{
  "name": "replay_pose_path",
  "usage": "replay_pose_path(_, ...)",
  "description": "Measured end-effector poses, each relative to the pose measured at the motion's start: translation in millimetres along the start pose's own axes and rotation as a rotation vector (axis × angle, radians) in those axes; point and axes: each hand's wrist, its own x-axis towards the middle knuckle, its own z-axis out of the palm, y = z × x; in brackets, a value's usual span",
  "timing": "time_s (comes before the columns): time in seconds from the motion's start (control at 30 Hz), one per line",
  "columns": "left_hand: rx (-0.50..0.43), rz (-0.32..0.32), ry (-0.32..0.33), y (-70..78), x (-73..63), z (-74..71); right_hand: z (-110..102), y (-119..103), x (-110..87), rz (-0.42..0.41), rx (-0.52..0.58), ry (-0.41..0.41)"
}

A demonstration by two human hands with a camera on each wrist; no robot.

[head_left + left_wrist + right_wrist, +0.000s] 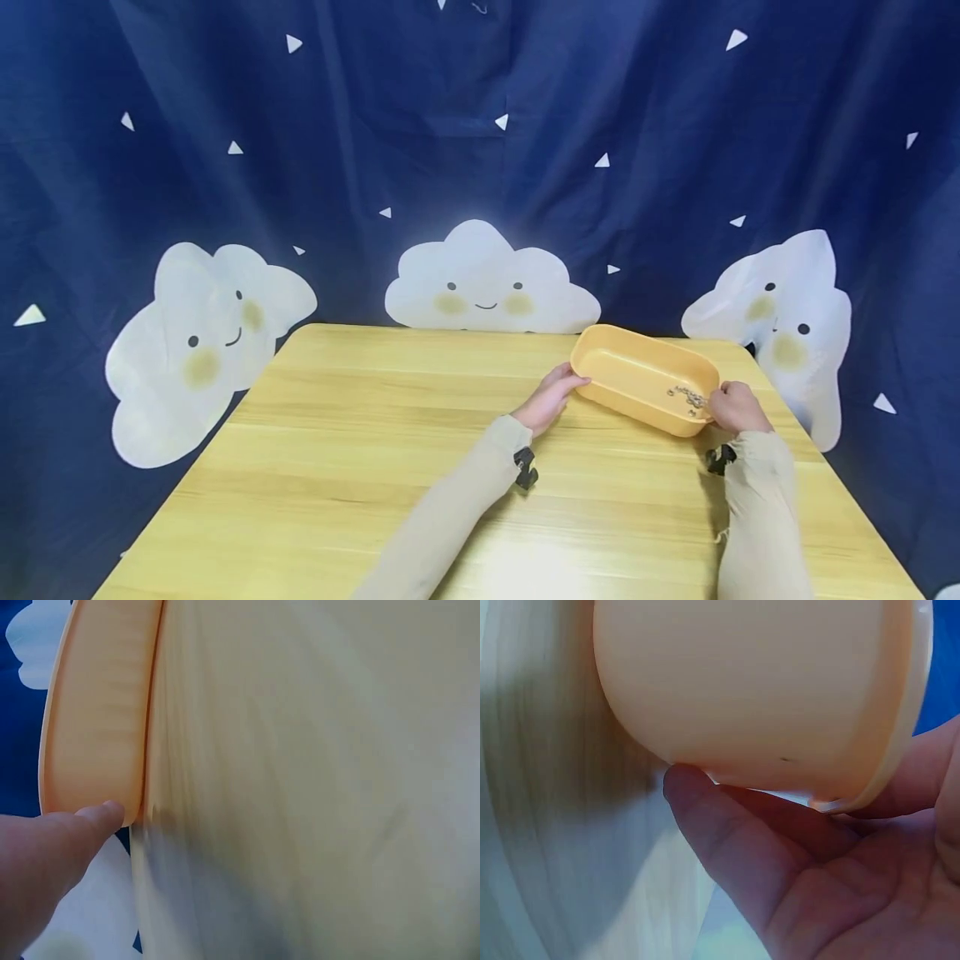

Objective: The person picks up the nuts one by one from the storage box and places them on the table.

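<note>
A yellow-orange plastic bin (626, 371), oblong with rounded corners, is at the far right of the table. Several small shiny metal pieces (692, 398) lie gathered at its right end; they are too small to name. My left hand (550, 400) holds the bin's left end, and its thumb (101, 817) presses the outer wall in the left wrist view. At the opposite end, my right hand (738, 408) grips the rim, with fingers (720, 832) under the end wall in the right wrist view. Whether the base touches the table cannot be told.
The wooden table (360, 433) has rounded far corners. Behind it hangs a dark blue curtain (450, 167) printed with white clouds and triangles. Black wrist mounts (526, 468) sit on both sleeves.
</note>
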Motion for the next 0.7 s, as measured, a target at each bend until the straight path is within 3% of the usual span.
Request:
replay_pose_path(0.23,0.024,-0.002,0.025,1.1,-19.9,-11.4,9.5,-15.0,4.6,-0.04,-0.015,-0.008)
replay_pose_path(0.7,0.044,0.023,0.129,-0.5,-65.0,-20.5,34.5,-36.5,12.5,-0.134,-0.035,-0.033)
